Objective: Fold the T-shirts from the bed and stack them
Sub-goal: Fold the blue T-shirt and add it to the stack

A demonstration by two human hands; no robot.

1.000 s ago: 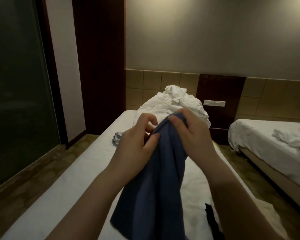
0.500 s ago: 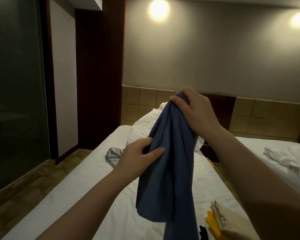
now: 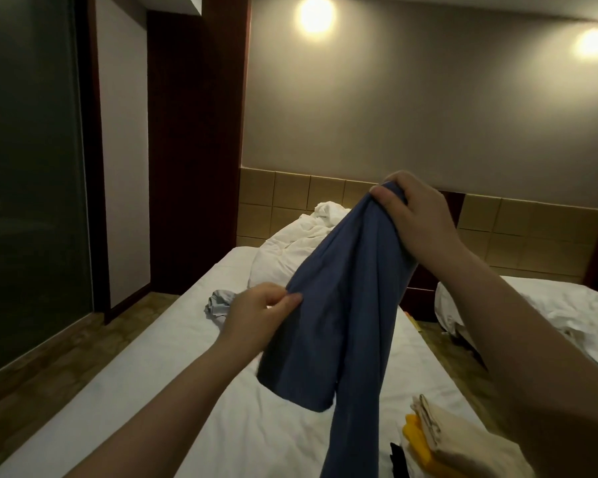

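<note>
We hold the T-shirt [image 3: 353,305] above the bed [image 3: 152,374]: our right hand [image 3: 418,219] grips its top, and our left hand [image 3: 256,315] pinches its edge lower down and to the left. From the upper grip the cloth hangs down over the mattress. Just left of the lower grip, partly behind that hand, a crumpled garment [image 3: 218,303] lies on the bed. Behind both grips a heaped duvet [image 3: 290,250] lies at the bed's head, before the headboard [image 3: 290,198]. Below and right of the grips sits a stack of folded garments [image 3: 463,439]. Right of the upper grip, across a strip of floor, stands a second bed [image 3: 549,305].
</note>
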